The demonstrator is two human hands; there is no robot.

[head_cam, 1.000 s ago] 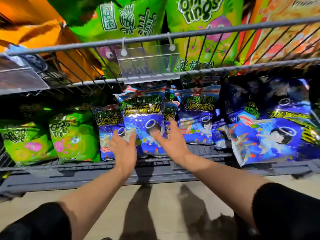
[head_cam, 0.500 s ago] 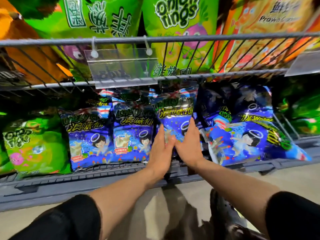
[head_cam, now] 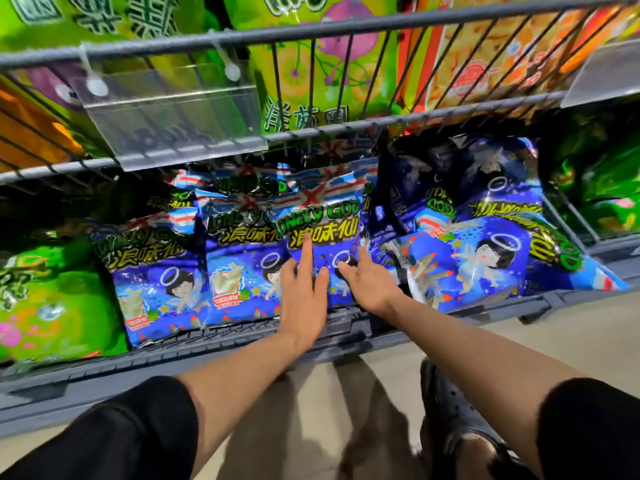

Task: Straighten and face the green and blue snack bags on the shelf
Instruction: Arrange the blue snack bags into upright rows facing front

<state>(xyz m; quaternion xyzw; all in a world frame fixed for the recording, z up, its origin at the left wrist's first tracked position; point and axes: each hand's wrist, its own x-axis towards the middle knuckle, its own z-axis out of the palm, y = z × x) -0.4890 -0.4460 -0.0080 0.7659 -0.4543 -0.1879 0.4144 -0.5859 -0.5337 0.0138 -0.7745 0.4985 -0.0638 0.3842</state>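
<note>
grey shelf [head_cam: 242, 344] at frame centre, blue bags.
both hands flat-fingered, grasping nothing, on upright blue bag [head_cam: 322, 230]; left hand [head_cam: 303, 299] lower left, right hand [head_cam: 372, 284] lower right.

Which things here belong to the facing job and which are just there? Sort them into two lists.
Part of the job:
- upright blue bag, touched by the left hand and right hand
- two faced blue bags to its left
- blue bag lying on its side
- green bags at far left

Just there:
- orange bags on the upper shelf
- clear price holder
- wire rail
</note>
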